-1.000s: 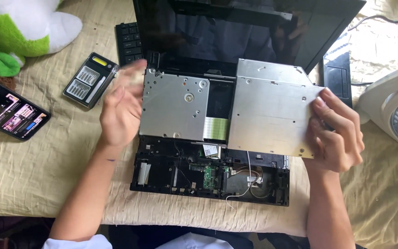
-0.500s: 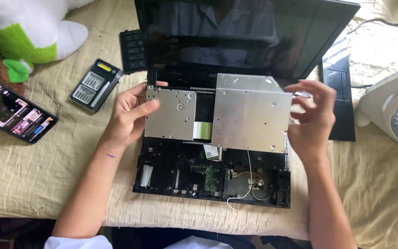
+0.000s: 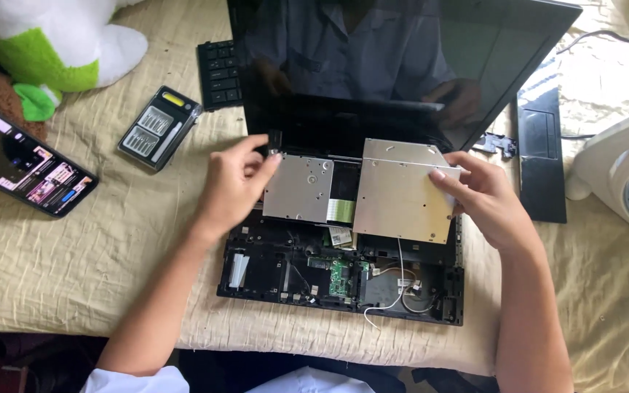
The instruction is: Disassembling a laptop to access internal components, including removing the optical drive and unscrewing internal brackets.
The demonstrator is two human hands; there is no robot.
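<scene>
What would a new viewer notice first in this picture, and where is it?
First, the opened laptop base at the centre, its circuit boards and wires bare, below the dark screen. Above it, the right hand grips a silver metal drive, and the left hand touches a second metal plate. A green-and-white plush toy lies at the top left.

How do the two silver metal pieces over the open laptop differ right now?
The left metal plate is smaller and lies roughly flat at the left hand; the right metal drive is bigger and tilted. The right hand grips the drive's right edge, while fingertips only touch the plate's upper left corner. Both are dull silver and rectangular.
</scene>
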